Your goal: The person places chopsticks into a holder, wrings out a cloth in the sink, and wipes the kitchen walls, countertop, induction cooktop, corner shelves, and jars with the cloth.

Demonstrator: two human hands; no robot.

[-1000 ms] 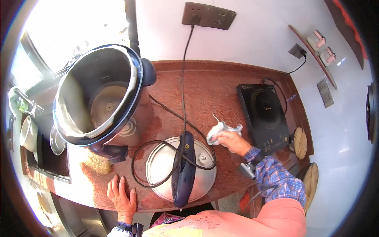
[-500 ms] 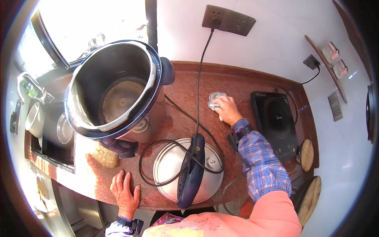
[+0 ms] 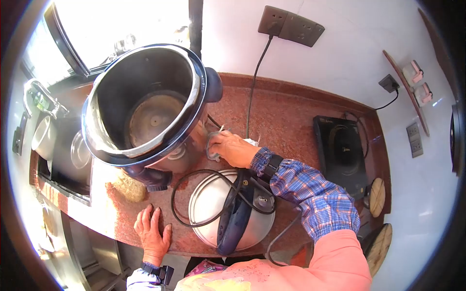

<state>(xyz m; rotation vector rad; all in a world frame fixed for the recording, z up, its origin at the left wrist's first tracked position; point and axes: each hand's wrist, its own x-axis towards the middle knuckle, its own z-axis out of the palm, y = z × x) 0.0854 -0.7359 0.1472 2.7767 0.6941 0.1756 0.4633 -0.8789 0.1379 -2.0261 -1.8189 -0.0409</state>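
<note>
My right hand (image 3: 235, 149) is closed on a pale, crumpled cloth (image 3: 212, 146), pressed on the red countertop (image 3: 286, 121) beside the cooker. The large open pressure cooker (image 3: 145, 106), with a steel rim and dark blue handles, stands at the left, its inside dark. In front of my right hand lies the round silver lid (image 3: 206, 208) with a dark blue handle, and a black cord loops over it. My left hand (image 3: 154, 236) rests on the counter's front edge with fingers spread, holding nothing, near a tan fibrous scrubber (image 3: 128, 188).
A black induction cooktop (image 3: 342, 150) sits at the right. Round wooden boards (image 3: 377, 197) stand near the right edge. At the left are a sink (image 3: 70, 169), a faucet (image 3: 46, 97) and a white bowl (image 3: 43, 138). The cord runs up to a wall socket (image 3: 291, 26).
My right hand has moved left with the cloth, from near the cooktop to beside the cooker, passing behind the lid. My left hand has stayed on the counter. The view has shifted slightly.
</note>
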